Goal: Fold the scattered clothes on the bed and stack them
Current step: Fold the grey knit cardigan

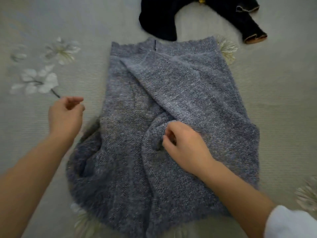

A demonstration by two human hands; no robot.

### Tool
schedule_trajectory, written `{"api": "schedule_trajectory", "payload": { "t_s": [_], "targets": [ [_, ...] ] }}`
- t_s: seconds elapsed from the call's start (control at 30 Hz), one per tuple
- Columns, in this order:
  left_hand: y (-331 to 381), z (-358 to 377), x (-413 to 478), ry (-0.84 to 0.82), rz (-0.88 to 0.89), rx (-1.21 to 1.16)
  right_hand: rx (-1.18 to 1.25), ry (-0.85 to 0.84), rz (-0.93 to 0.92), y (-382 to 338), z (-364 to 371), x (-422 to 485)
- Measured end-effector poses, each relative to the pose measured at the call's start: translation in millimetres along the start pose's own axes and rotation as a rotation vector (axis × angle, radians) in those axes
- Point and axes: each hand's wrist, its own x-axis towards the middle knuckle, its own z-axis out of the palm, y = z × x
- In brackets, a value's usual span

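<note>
Your grey sweater [171, 93] lies in the middle of the bed [51, 23]. Its far edge is flat, but the near part is all bumpy. One side is laid over the middle at a slant.

Your right hand [187, 150] sits on the sweater with its fingers curled. It looks like it pinches a little bump of the knit. Your left hand [66, 115] hangs over the bare bed, just left of the sweater. Its fingers are loosely bent and it holds nothing.

Here is what could go wrong. If you pull with only the right hand, the whole sweater may slide or bunch up more, because nothing holds the other side down. The knit looks soft and stretchy, so a hard tug could pull it out of shape. The slanted flap could give you a crooked fold if you do not smooth it first. A fold made over lumps will come out fat and may tip a stack.

The black garment [159, 19] lies at the far side, by the sweater's top edge. I cannot tell if they touch. It is not folded yet.

No basket, box or drawer shows. The clothes lie right on the bed, and no stack shows.
</note>
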Motion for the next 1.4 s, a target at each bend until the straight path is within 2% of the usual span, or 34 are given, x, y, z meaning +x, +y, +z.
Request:
{"api": "schedule_trajectory", "payload": {
  "t_s": [0.1, 0.17, 0.23, 0.3, 0.4, 0.47, 0.5, 0.57, 0.63, 0.67, 0.73, 0.8, 0.87, 0.93, 1.03, 1.13, 1.2, 1.27, 1.33, 1.4],
  "targets": [
    [-44, -38, -2, 0.01, -0.219, 0.066, -0.08, 0.048, -0.139, -38, 30, 15],
    [-65, -50, -9, -0.109, -0.359, 0.036, -0.102, -0.049, -0.149, -57, 53, 22],
    [-71, -49, -20, -0.248, -0.448, -0.075, -0.097, -0.208, -0.042, -69, 73, 29],
    [-73, -43, -25, -0.289, -0.411, -0.115, -0.081, -0.296, 0.081, -70, 88, 34],
    [-68, -34, -27, -0.404, -0.376, -0.149, -0.287, -0.34, 0.069, -63, 101, 38],
    [-61, -32, -29, -0.565, -0.429, -0.128, -0.305, -0.334, 0.075, -60, 103, 40],
    [-54, -33, -31, -0.586, -0.42, -0.138, -0.272, -0.313, 0.103, -59, 102, 41],
    [-43, -41, -30, -0.435, -0.349, -0.35, -0.197, -0.246, 0.189, -57, 100, 42],
    [-42, -69, -23, -0.184, -0.281, -0.747, -0.177, -0.198, 0.24, -54, 97, 44],
    [-49, -90, -18, -0.069, -0.264, -0.941, -0.191, -0.2, 0.246, -54, 96, 45],
    [-85, -134, -10, 0.061, -0.231, -1.148, -0.244, -0.229, 0.234, -56, 98, 46],
    [-119, -159, -14, 0.117, -0.299, -1.125, -0.305, -0.268, 0.213, -61, 101, 47],
    [-141, -162, -29, 0.215, -0.487, -1.021, -0.364, -0.302, 0.201, -67, 107, 43],
    [-151, -157, -45, 0.201, -0.679, -0.97, -0.41, -0.287, 0.16, -76, 113, 36],
    [-161, -157, -55, 0.124, -0.747, -0.983, -0.428, -0.285, -0.049, -88, 128, 19],
    [-171, -162, -50, 0.072, -0.764, -0.904, -0.485, -0.548, -0.219, -97, 150, -2],
    [-169, -164, -42, 0.131, -0.747, -0.841, -0.547, -0.646, -0.251, -97, 159, -7],
    [-163, -168, -33, 0.314, -0.651, -0.802, -0.457, -0.602, -0.226, -97, 156, -4],
    [-143, -164, -28, 0.451, -0.513, -0.775, -0.286, -0.45, -0.21, -96, 141, 2],
    [-107, -152, -29, 0.475, -0.324, -0.665, -0.091, -0.23, -0.185, -93, 118, 3]
  ]
}}
